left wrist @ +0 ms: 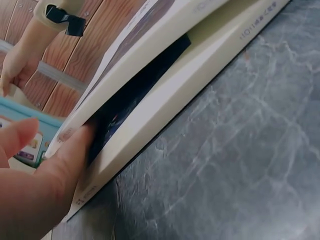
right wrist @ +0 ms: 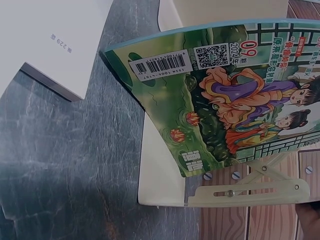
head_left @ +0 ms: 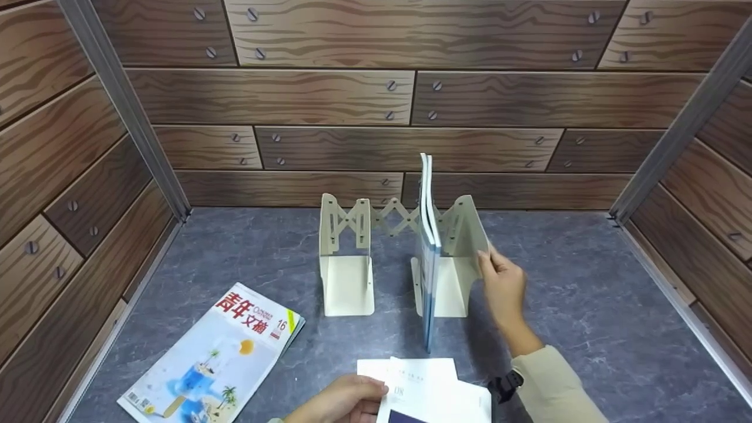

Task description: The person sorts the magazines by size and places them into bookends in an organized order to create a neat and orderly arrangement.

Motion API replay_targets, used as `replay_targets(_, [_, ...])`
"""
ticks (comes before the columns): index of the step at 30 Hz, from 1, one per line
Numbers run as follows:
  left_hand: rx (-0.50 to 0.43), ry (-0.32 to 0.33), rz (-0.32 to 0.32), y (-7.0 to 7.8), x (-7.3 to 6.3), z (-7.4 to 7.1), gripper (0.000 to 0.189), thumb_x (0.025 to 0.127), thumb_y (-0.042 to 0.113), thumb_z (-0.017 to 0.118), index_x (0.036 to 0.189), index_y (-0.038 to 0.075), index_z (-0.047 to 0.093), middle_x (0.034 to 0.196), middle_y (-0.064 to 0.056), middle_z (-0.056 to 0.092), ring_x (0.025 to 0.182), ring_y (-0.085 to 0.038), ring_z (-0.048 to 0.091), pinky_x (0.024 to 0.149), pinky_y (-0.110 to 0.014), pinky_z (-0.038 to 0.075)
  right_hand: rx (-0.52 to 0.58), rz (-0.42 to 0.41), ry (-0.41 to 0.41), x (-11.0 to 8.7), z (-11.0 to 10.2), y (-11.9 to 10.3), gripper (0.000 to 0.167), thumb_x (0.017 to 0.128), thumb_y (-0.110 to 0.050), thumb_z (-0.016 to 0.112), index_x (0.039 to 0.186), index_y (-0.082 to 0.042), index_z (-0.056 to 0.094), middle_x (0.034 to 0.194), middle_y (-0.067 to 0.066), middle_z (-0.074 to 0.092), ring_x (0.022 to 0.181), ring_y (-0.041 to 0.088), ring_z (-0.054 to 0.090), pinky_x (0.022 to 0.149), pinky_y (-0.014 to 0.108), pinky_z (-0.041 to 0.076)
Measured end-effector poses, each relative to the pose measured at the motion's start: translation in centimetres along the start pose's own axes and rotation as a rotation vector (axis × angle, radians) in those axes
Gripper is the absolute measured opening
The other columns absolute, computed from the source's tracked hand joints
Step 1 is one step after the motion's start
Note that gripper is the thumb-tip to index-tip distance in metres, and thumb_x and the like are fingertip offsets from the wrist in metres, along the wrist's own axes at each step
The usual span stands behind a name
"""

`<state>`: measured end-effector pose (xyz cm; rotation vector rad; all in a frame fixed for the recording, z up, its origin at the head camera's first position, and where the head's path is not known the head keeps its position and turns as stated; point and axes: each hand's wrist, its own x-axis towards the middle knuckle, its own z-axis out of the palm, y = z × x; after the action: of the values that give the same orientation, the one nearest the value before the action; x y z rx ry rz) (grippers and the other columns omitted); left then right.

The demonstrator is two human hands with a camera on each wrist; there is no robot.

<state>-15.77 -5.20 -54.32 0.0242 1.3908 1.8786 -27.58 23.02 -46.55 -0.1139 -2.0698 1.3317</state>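
Observation:
A cream expandable bookend [head_left: 348, 288] stands mid-table, its crisscross back bars stretched between two end panels. My right hand [head_left: 505, 285] pinches the edge of its right panel. Two thin magazines [head_left: 432, 282] stand upright between the panels, near the right one; their illustrated green cover [right wrist: 245, 100] fills much of the right wrist view. At the front, my left hand [head_left: 349, 399] grips the corner of a white book [head_left: 402, 382]. In the left wrist view, a finger reaches into the gap between this upper book and a second white book [left wrist: 160, 102] lying beneath.
To the left, a magazine [head_left: 217, 358] with a beach picture lies flat at a slant on top of another. Wood-patterned walls [head_left: 329, 97] enclose the dark marbled table [head_left: 564, 270] at the back and both sides, with metal posts [head_left: 675, 117] in the corners.

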Motion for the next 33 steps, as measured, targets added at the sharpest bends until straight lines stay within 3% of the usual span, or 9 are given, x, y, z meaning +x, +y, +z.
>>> replay_targets(6, [0.010, -0.098, -0.031, -0.3, -0.5, -0.5, 0.035, 0.098, 0.019, 0.057, 0.123, -0.005, 0.064, 0.109, -0.008, 0.075, 0.094, -0.010, 0.073, 0.084, -0.020, 0.061, 0.003, 0.001, 0.012, -0.1, 0.1, 0.0, 0.027, 0.093, -0.006, 0.067, 0.117, 0.005, 0.069, 0.109, 0.025, 0.071, 0.064, -0.010, 0.052, 0.049, 0.004, 0.043])
replay_targets(13, [0.097, -0.094, -0.079, -0.6, -0.7, -0.8, 0.025, 0.097, 0.019, 0.059, 0.114, 0.003, 0.070, 0.094, 0.006, 0.075, 0.083, -0.001, 0.068, 0.076, -0.013, 0.057, 0.008, 0.010, 0.029, -0.1, 0.2, -0.1, 0.026, 0.093, -0.004, 0.066, 0.116, 0.007, 0.068, 0.109, 0.028, 0.069, 0.068, -0.014, 0.052, 0.055, 0.001, 0.045])
replay_targets(16, [0.095, -0.168, -0.082, -0.7, -0.8, -1.2, 0.028, 0.098, 0.019, 0.057, 0.119, 0.004, 0.067, 0.094, 0.010, 0.072, 0.079, 0.003, 0.064, 0.072, -0.011, 0.054, 0.013, 0.007, 0.027, -0.2, 0.2, -0.2, 0.026, 0.093, -0.004, 0.066, 0.116, 0.008, 0.068, 0.110, 0.030, 0.069, 0.068, -0.013, 0.052, 0.054, 0.002, 0.045])
replay_targets(19, [0.060, -0.272, -0.058, -1.0, -0.9, -1.4, 0.036, 0.100, 0.017, 0.054, 0.131, 0.000, 0.060, 0.105, 0.008, 0.072, 0.085, 0.002, 0.065, 0.076, -0.011, 0.055, 0.013, -0.001, 0.027, -0.2, 0.2, -0.2, 0.026, 0.093, -0.003, 0.066, 0.116, 0.009, 0.068, 0.110, 0.029, 0.068, 0.068, -0.013, 0.052, 0.054, 0.002, 0.045])
replay_targets(21, [0.059, -0.289, -0.043, -1.2, -1.1, -1.4, 0.039, 0.099, 0.016, 0.054, 0.133, -0.003, 0.057, 0.110, 0.004, 0.072, 0.087, 0.001, 0.067, 0.077, -0.012, 0.056, 0.012, -0.006, 0.030, -0.2, 0.2, -0.2, 0.026, 0.092, -0.003, 0.066, 0.115, 0.009, 0.068, 0.110, 0.029, 0.068, 0.069, -0.013, 0.052, 0.054, 0.002, 0.044])
replay_targets(23, [0.102, -0.236, -0.041, -1.4, -1.2, -1.1, 0.037, 0.097, 0.017, 0.057, 0.128, -0.003, 0.062, 0.105, 0.003, 0.074, 0.084, 0.000, 0.067, 0.073, -0.012, 0.056, 0.009, -0.005, 0.032, -0.1, 0.2, -0.1, 0.026, 0.092, -0.003, 0.067, 0.115, 0.009, 0.068, 0.110, 0.028, 0.069, 0.070, -0.014, 0.052, 0.055, 0.001, 0.045])
replay_targets(28, [0.271, -0.002, -0.071, -1.3, -1.4, 0.0, 0.024, 0.090, 0.016, 0.066, 0.106, -0.001, 0.073, 0.081, 0.004, 0.072, 0.067, 0.001, 0.062, 0.060, -0.010, 0.051, 0.006, 0.010, 0.013, -0.2, 0.1, -0.2, 0.026, 0.094, -0.005, 0.066, 0.116, 0.008, 0.068, 0.112, 0.028, 0.068, 0.072, -0.015, 0.053, 0.057, 0.000, 0.046])
replay_targets(33, [0.328, 0.136, -0.077, -0.9, -1.5, 1.5, 0.018, 0.087, 0.007, 0.069, 0.101, -0.003, 0.074, 0.087, -0.005, 0.076, 0.070, -0.004, 0.066, 0.063, -0.014, 0.054, 0.001, 0.021, 0.008, -0.2, 0.1, -0.2, 0.026, 0.094, -0.006, 0.066, 0.117, 0.007, 0.068, 0.112, 0.028, 0.068, 0.069, -0.012, 0.053, 0.053, 0.001, 0.044])
